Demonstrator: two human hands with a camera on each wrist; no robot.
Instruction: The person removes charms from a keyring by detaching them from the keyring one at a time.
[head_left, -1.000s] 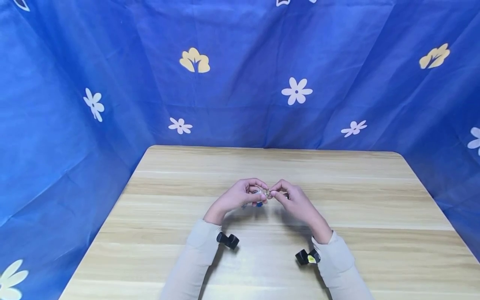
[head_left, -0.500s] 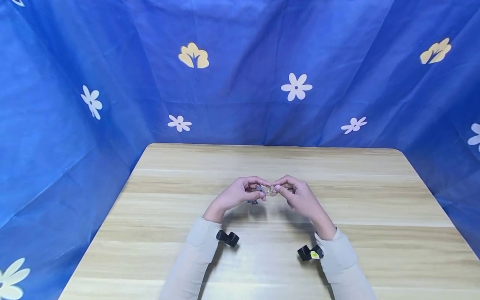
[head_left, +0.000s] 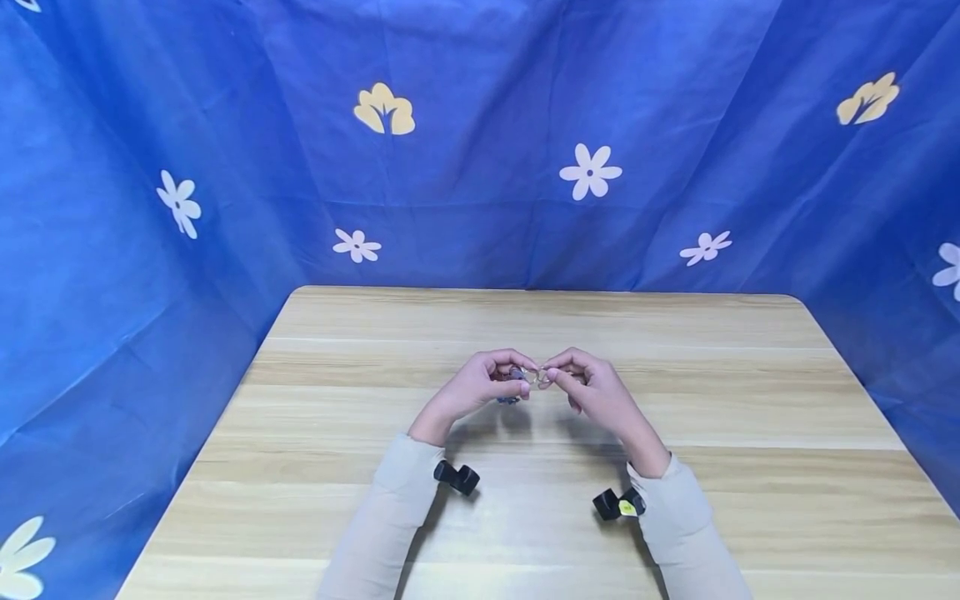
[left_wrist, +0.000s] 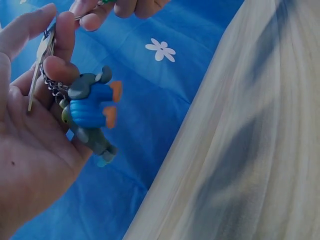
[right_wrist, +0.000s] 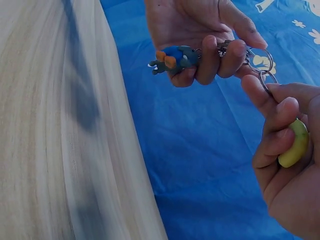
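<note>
Two key rings held together above the table (head_left: 750,392)

A key ring with a blue figure (right_wrist: 176,56) is gripped by the left hand (right_wrist: 200,30); a ring (right_wrist: 266,77) and yellow-green piece (right_wrist: 295,145) are pinched by the right hand (right_wrist: 285,165).

The table (head_left: 675,392) is pale wood with a smooth, matt grain, and the backdrop (head_left: 480,125) is thin blue cloth, creased and faintly sheened, printed with flowers. The key rings (right_wrist: 262,62) and short chain (left_wrist: 50,85) look like bright polished metal, as does the flat key (left_wrist: 40,60). The small figure (left_wrist: 90,112) seems smooth, matt plastic or rubber in grey, blue and orange, the yellow-green piece (right_wrist: 295,145) smooth and slightly glossy, and the sleeves (head_left: 390,500) soft beige knit.
</note>
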